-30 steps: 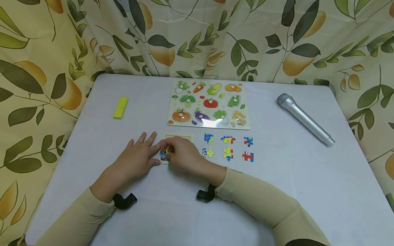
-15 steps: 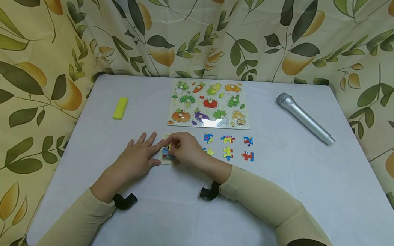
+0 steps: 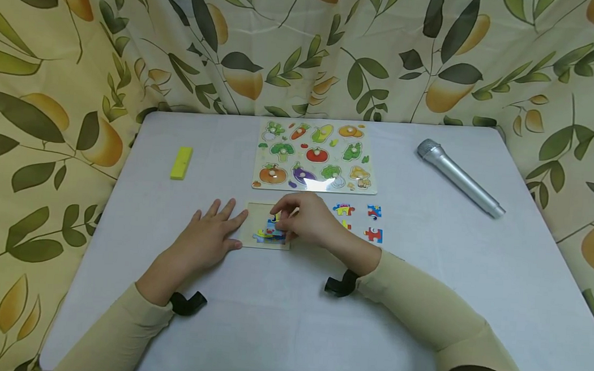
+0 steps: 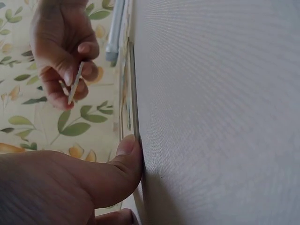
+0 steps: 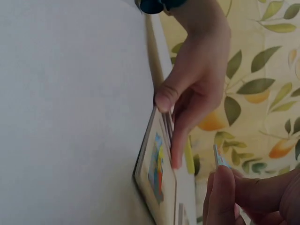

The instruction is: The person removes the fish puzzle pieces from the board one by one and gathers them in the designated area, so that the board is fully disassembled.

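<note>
A shallow wooden puzzle tray (image 3: 255, 214) lies on the white table, with colourful joined jigsaw pieces (image 3: 268, 238) in its lower right part. My left hand (image 3: 206, 238) rests flat at its left side, fingers spread. In the left wrist view, the left thumb (image 4: 112, 176) touches the tray's edge. Above the tray, my right hand (image 3: 307, 220) pinches a jigsaw piece (image 4: 76, 83) between thumb and fingers. In the right wrist view this piece (image 5: 219, 157) stands on edge at the fingertips, raised off the tray. The right hand covers some loose pieces in the head view.
Several loose jigsaw pieces (image 3: 374, 234) lie right of the tray. Behind them sits a vegetable peg board (image 3: 342, 146). A yellow block (image 3: 181, 163) lies at the left, a silver microphone (image 3: 461, 179) at the right. A patterned curtain (image 3: 305, 50) surrounds the table (image 3: 421, 318).
My right hand has moved right and slightly away from me, from the tray's left side to above its right side, carrying the jigsaw piece. The left hand stays in place.
</note>
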### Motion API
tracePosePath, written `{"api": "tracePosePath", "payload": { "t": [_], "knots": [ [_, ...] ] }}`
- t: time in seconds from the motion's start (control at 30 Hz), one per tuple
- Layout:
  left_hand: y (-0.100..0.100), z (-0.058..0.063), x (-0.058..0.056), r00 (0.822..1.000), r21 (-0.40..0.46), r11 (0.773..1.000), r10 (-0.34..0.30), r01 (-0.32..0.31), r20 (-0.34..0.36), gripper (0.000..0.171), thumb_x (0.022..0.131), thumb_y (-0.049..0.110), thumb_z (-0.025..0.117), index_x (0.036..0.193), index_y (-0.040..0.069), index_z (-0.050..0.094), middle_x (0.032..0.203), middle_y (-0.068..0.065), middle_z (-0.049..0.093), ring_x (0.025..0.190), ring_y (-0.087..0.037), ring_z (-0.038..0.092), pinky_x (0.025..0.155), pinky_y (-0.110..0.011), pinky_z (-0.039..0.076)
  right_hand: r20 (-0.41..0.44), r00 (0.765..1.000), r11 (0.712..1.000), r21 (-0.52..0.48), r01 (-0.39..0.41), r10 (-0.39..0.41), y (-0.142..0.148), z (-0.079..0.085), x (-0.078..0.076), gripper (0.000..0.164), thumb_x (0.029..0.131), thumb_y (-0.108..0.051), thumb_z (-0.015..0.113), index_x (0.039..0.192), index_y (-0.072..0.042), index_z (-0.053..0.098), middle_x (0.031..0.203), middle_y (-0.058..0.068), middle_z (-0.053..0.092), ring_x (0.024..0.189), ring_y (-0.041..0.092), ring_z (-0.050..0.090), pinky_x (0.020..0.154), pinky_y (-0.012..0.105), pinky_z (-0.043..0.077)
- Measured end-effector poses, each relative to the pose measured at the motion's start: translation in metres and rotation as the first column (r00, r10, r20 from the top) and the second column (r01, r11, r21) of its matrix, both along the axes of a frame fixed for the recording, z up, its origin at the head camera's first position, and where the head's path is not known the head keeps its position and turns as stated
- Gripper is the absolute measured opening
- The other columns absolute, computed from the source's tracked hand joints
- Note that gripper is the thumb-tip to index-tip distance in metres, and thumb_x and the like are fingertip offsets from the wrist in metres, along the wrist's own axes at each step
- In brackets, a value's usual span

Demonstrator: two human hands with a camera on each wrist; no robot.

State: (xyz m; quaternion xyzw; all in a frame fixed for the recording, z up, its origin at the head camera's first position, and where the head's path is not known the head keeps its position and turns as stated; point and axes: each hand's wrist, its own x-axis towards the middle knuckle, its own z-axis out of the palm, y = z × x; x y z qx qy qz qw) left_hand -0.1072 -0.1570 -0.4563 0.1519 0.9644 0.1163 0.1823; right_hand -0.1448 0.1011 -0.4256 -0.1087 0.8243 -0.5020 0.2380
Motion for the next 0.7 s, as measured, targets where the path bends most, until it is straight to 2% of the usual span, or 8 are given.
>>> {"api": "tracePosePath", "payload": {
  "t": [0.17, 0.33, 0.43, 0.7],
  "knots": [
    [0.001, 0.000, 0.001, 1.000, 0.006, 1.000, 0.010, -0.010, 0.001, 0.075, 0.102, 0.039, 0.073, 0.168, 0.026, 0.039, 0.180, -0.014, 0.020, 0.167, -0.050, 0.013, 0.127, -0.079, 0.016, 0.029, 0.999, 0.999, 0.021, 0.040, -0.041, 0.022, 0.002, 0.001, 0.017, 0.091, -0.002, 0.083, 0.106, -0.011, 0.082, 0.089, 0.010, 0.063, 0.068, 0.023, 0.075, 0.068, 0.035, 0.067],
    [0.002, 0.001, 0.002, 1.000, 0.001, 1.000, 0.021, -0.021, -0.002, 0.076, 0.101, 0.038, 0.074, 0.167, 0.026, 0.039, 0.180, -0.013, 0.020, 0.167, -0.049, 0.012, 0.127, -0.079, 0.015, 0.044, 0.998, 0.996, 0.082, 0.045, -0.049, 0.040, 0.002, 0.003, 0.018, 0.092, 0.000, 0.079, 0.107, -0.010, 0.082, 0.089, 0.009, 0.065, 0.071, 0.022, 0.077, 0.070, 0.034, 0.066],
    [0.002, 0.001, 0.002, 1.000, 0.000, 1.000, 0.024, -0.024, -0.001, 0.076, 0.101, 0.037, 0.075, 0.167, 0.026, 0.039, 0.180, -0.013, 0.020, 0.167, -0.049, 0.012, 0.127, -0.079, 0.015, 0.067, 0.997, 0.993, 0.107, 0.043, -0.050, 0.048, 0.000, 0.006, 0.019, 0.092, 0.002, 0.076, 0.107, -0.008, 0.081, 0.090, 0.010, 0.066, 0.072, 0.023, 0.077, 0.071, 0.035, 0.067],
    [0.002, 0.001, 0.002, 1.000, -0.001, 1.000, 0.028, -0.028, 0.004, 0.076, 0.101, 0.038, 0.074, 0.168, 0.026, 0.039, 0.180, -0.013, 0.020, 0.167, -0.048, 0.011, 0.128, -0.078, 0.015, 0.126, 0.990, 0.991, 0.123, 0.049, -0.065, 0.063, -0.012, 0.017, 0.016, 0.091, 0.004, 0.078, 0.104, -0.005, 0.078, 0.087, 0.012, 0.069, 0.070, 0.022, 0.077, 0.068, 0.034, 0.066]
  ]
}}
